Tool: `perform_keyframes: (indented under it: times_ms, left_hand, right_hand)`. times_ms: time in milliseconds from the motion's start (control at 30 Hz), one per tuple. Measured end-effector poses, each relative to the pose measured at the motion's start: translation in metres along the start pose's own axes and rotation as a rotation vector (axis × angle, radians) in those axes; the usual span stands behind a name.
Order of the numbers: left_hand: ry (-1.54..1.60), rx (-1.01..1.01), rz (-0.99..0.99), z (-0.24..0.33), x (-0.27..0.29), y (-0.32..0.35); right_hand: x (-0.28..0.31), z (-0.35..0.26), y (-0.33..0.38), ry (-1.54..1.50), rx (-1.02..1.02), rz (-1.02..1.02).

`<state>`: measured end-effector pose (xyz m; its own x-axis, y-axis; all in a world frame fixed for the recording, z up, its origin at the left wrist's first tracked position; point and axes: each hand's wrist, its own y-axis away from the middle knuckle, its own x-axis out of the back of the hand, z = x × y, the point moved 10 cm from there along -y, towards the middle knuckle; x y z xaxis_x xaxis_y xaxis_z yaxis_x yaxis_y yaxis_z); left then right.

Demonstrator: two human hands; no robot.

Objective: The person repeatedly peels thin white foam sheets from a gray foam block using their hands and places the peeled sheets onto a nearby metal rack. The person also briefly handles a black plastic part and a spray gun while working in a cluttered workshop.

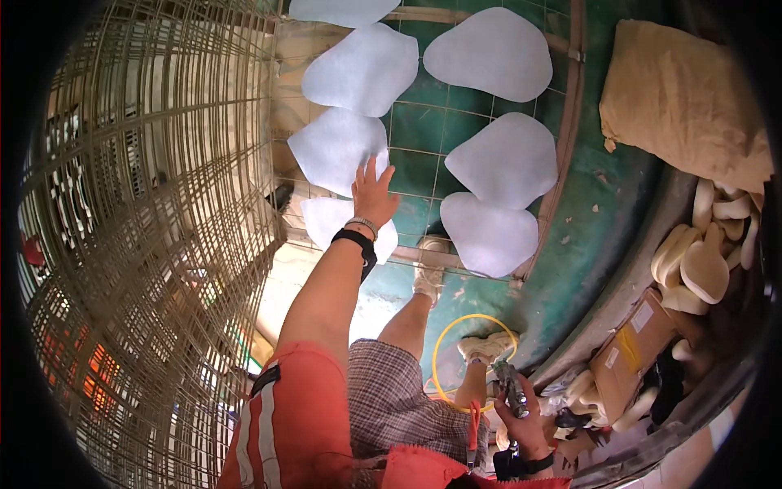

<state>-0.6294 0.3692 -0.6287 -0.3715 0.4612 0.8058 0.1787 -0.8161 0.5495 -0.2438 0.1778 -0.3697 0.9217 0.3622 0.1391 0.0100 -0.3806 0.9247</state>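
Observation:
My left hand [375, 194] reaches forward with fingers spread, its fingertips at the right edge of a white rounded sheet piece [334, 155] on a wire-mesh rack [445, 130]. Below that hand and partly behind my forearm lies another white piece [326, 218]. Several more of these flat pieces rest on the mesh, among them a large one at the upper right [489, 55]. Low on the right, my right hand [525, 420] is closed around a metal spray gun [510, 389]. A thin yellow hose [440, 352] loops beside the gun.
Stacked wire-mesh racks [163, 187] stand along the left. On the right are a bulging tan sack [684, 102], cream padded pieces [700, 265] and a cardboard box [631, 350]. My feet stand on the worn green floor [590, 212] at the rack's near edge.

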Motion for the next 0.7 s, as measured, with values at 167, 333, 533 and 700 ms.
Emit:
perform_keyframes:
  times_ms: [167, 333, 533, 700]
  left_hand:
    - [0.017, 0.04, -0.045, -0.004, -0.029, 0.023]
    - [0.192, 0.065, 0.001, -0.007, -0.039, 0.039]
    - [1.401, 0.845, 0.117, -0.088, -0.085, 0.043]
    - [1.978, 1.036, 0.36, -0.105, -0.086, 0.025]
  right_hand:
    - [0.008, 0.004, 0.003, 0.047, 0.032, 0.042]
    - [0.013, 0.012, 0.009, 0.127, 0.05, 0.061]
    - [0.012, 0.023, 0.02, 0.157, 0.082, 0.081]
    - [0.007, 0.038, 0.021, 0.108, 0.089, 0.076]
